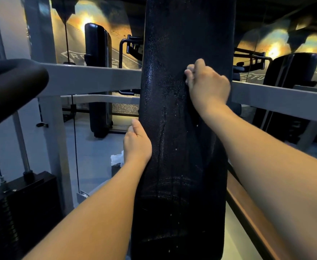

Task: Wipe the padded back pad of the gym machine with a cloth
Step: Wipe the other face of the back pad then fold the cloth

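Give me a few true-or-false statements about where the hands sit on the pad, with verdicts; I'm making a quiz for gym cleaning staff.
1. The left hand grips the left edge of the back pad. True.
2. The right hand hangs free of the pad. False: it is on the pad's front, fingers curled on what looks like a dark cloth.
3. The right hand is lower than the left. False: it is higher up the pad.
4. The pad's black surface glistens with droplets. True.
5. A grey frame bar runs behind the pad. True.
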Motion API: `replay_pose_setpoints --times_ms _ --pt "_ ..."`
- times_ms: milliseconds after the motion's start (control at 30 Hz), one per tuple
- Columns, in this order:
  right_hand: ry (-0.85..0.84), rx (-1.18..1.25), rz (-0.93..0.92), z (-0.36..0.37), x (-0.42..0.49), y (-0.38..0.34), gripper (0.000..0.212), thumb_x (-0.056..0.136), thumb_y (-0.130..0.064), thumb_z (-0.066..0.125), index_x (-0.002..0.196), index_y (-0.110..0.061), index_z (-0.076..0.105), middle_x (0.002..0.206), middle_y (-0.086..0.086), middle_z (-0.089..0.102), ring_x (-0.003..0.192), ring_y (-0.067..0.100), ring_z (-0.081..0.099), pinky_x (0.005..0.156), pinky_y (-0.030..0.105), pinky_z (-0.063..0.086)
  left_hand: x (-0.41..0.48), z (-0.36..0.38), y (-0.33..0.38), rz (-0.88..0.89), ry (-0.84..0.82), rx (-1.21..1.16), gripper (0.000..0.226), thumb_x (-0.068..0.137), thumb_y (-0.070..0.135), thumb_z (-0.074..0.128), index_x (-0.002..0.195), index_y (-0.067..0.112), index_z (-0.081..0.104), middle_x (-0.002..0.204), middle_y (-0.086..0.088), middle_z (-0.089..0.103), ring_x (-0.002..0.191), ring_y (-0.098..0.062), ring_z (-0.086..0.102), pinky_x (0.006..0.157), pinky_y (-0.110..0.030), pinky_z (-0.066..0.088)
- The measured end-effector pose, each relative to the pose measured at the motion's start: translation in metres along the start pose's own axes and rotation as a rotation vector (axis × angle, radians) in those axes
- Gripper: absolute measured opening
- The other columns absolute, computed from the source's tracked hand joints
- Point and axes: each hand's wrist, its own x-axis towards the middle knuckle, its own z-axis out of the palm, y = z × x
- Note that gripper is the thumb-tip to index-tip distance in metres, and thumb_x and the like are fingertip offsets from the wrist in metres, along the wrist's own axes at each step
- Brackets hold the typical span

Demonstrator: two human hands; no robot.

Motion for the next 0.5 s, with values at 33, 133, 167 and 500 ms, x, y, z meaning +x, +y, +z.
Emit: replay_pose_setpoints --times_ms 33,133,167,500 --pt "-0.014 0.021 0.022 -0.001 -0.003 -0.012 0.033 0.108 -0.042 0.037 0.118 -0.015 0.052 0.105 0.011 0.072 0.091 0.039 0.069 0.066 0.04 0.036 0.0 0.001 0.0 0.007 0.003 -0.001 0.068 0.107 0.051 0.01 0.148 0.01 0.045 0.152 -0.012 0.046 0.14 -0.028 0.04 0.114 -0.036 0.029" --pt "-0.099 0.103 -0.15 -0.002 -0.024 -0.058 0.03 0.106 -0.04 0.043 0.111 -0.014 0.056 0.095 0.013 0.074 0.08 0.04 0.071 0.058 0.038 0.034 0.0 0.001 -0.002 0.017 0.016 -0.028 0.068 0.107 0.05 0.012 0.145 0.009 0.05 0.148 -0.013 0.051 0.137 -0.029 0.044 0.111 -0.035 0.032" --pt "-0.13 0.136 -0.291 -0.002 -0.035 -0.065 0.026 0.104 -0.037 0.049 0.106 -0.013 0.059 0.087 0.011 0.073 0.07 0.04 0.07 0.054 0.036 0.033 0.001 0.001 -0.002 0.018 0.014 -0.043 0.068 0.107 0.051 0.014 0.143 0.008 0.052 0.146 -0.014 0.053 0.135 -0.029 0.046 0.109 -0.033 0.032" --pt "-0.129 -0.022 0.115 -0.024 -0.005 0.017 0.027 0.107 -0.03 0.038 0.121 -0.009 0.046 0.105 0.023 0.07 0.095 0.047 0.066 0.066 0.041 0.036 -0.003 0.002 -0.001 0.037 0.011 0.002 0.067 0.108 0.048 0.011 0.148 0.006 0.045 0.152 -0.015 0.046 0.141 -0.029 0.04 0.115 -0.034 0.028"
